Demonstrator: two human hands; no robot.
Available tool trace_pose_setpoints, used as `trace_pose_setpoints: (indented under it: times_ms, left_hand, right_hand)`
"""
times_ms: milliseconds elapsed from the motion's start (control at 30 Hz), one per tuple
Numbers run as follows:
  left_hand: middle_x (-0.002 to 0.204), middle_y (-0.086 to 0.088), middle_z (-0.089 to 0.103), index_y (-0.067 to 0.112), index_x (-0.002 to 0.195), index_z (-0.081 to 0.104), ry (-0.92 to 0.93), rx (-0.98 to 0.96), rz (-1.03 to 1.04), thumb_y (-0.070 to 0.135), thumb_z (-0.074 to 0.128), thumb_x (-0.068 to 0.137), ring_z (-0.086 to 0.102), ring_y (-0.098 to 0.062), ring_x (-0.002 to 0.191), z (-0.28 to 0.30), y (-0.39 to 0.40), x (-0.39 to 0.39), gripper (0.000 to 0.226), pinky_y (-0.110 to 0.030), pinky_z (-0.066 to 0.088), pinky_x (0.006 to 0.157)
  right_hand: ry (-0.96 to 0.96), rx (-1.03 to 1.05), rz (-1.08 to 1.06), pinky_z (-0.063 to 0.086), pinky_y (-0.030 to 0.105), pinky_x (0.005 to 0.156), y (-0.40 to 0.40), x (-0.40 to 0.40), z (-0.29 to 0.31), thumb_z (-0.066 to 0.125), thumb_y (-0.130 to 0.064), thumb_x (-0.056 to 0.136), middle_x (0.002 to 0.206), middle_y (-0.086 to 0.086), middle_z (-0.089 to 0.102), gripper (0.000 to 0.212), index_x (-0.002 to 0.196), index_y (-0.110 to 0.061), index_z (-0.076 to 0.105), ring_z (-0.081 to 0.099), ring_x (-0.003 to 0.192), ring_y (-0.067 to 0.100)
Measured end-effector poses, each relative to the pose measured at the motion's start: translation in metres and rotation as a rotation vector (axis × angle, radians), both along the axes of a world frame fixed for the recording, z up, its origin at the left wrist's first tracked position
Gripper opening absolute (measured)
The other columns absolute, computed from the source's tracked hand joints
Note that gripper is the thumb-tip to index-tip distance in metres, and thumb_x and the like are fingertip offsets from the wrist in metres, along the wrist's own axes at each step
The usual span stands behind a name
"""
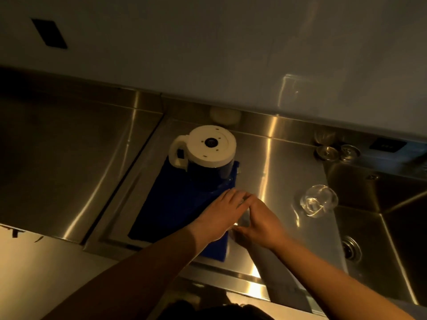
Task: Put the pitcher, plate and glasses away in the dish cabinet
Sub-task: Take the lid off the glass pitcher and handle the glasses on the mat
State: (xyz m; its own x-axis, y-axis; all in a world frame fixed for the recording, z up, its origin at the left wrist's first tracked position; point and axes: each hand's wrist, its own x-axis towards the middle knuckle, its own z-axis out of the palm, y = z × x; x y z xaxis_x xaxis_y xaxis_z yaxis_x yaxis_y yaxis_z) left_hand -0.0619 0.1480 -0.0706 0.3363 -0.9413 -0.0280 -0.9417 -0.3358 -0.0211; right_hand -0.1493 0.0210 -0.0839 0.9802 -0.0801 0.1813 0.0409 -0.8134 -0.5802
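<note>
Both hands meet at the near edge of the blue mat. The left hand and right hand cup a clear glass, mostly hidden between them; finger positions cannot be told. A second glass stands beside the sink. Beyond, the pitcher sits inverted on the mat. No plate or cabinet is visible. Judgement: nothing stored yet.

We list: a stainless steel counter; a blue mat lying on it; a sink basin at right, its round drain visible; a dark wall plate upper left.
</note>
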Motion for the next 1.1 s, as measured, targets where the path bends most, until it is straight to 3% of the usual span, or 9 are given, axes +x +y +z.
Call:
trace_pose_setpoints:
  times_ms: [67,167,333,567,733,967,1100]
  left_hand:
    - [0.151,-0.012,0.015,0.014,0.149,0.000,-0.019,0.006,0.010,0.019,0.069,0.081,0.013,-0.029,0.140,-0.002,0.021,0.014,0.096,-0.036,0.006,0.115]
    - [0.154,-0.013,0.010,0.006,0.148,-0.006,-0.035,0.023,-0.002,0.020,0.061,0.087,0.008,-0.028,0.142,-0.010,0.049,0.035,0.092,-0.032,-0.006,0.113]
    - [0.155,-0.015,0.007,0.002,0.147,-0.005,-0.025,0.038,-0.051,0.017,0.060,0.087,0.007,-0.028,0.142,-0.020,0.086,0.056,0.089,-0.029,-0.008,0.112]
    - [0.154,-0.017,0.009,-0.001,0.146,-0.003,-0.085,0.056,-0.094,0.017,0.063,0.086,0.010,-0.031,0.141,-0.032,0.109,0.070,0.091,-0.035,-0.003,0.114]
    - [0.154,-0.020,0.008,-0.001,0.146,-0.001,-0.109,0.076,-0.126,0.009,0.055,0.089,0.006,-0.033,0.142,-0.039,0.116,0.076,0.080,-0.037,0.000,0.115]
    - [0.155,-0.021,0.001,-0.002,0.145,-0.006,-0.263,0.121,-0.225,0.018,0.051,0.092,-0.002,-0.036,0.143,-0.037,0.115,0.077,0.080,-0.044,-0.006,0.114]
    - [0.155,-0.020,0.002,-0.002,0.145,-0.006,-0.291,0.122,-0.267,0.017,0.051,0.091,0.003,-0.035,0.143,-0.038,0.109,0.068,0.081,-0.044,-0.001,0.115]
  right_hand:
    - [-0.012,-0.020,0.009,0.035,0.009,0.092,0.021,0.014,-0.001,0.077,-0.028,0.071,0.122,0.001,0.053,0.065,0.126,-0.013,0.046,0.049,0.108,0.008]
    - [-0.017,-0.052,0.019,0.045,0.028,0.088,0.051,0.031,-0.003,0.077,-0.026,0.072,0.111,0.010,0.058,0.057,0.117,-0.001,0.053,0.055,0.100,0.019]
    - [0.022,-0.091,-0.078,0.046,0.033,0.092,0.093,0.044,-0.015,0.078,-0.028,0.072,0.122,0.012,0.056,0.067,0.126,0.001,0.049,0.055,0.110,0.026]
    - [0.079,-0.153,-0.183,0.031,0.032,0.110,0.120,0.048,-0.022,0.075,-0.028,0.077,0.142,0.013,0.043,0.077,0.140,-0.003,0.037,0.039,0.132,0.026]
    - [0.170,-0.263,-0.213,0.016,0.020,0.108,0.123,0.047,-0.027,0.069,-0.033,0.082,0.152,0.007,0.030,0.082,0.147,-0.012,0.024,0.029,0.138,0.020]
    - [0.183,-0.376,-0.312,0.026,0.030,0.105,0.125,0.039,-0.036,0.073,-0.020,0.079,0.140,0.015,0.046,0.073,0.141,-0.005,0.037,0.046,0.127,0.028]
    - [0.223,-0.382,-0.331,0.023,0.029,0.106,0.123,0.028,-0.040,0.070,-0.023,0.083,0.143,0.013,0.043,0.072,0.143,-0.008,0.033,0.043,0.130,0.026]
